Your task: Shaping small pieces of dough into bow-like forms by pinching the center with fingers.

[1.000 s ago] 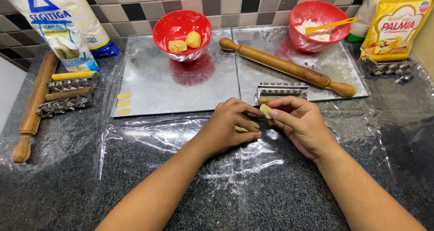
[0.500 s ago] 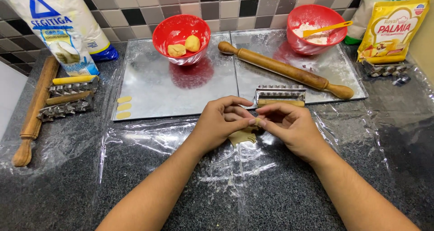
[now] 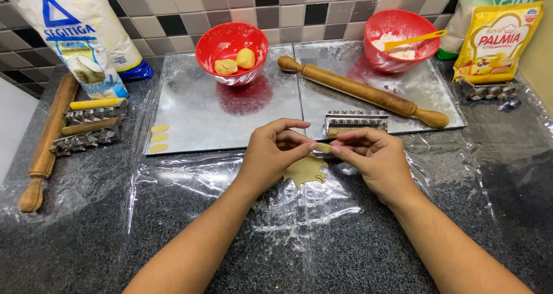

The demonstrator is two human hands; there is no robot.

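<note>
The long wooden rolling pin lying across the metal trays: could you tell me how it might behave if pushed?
The long wooden rolling pin is a round cylinder, so it would probably roll sideways across the smooth shiny metal tray. It looks solid and stiff, likely fairly heavy. Lying near the red bowl of flour, it might bump it.
</note>
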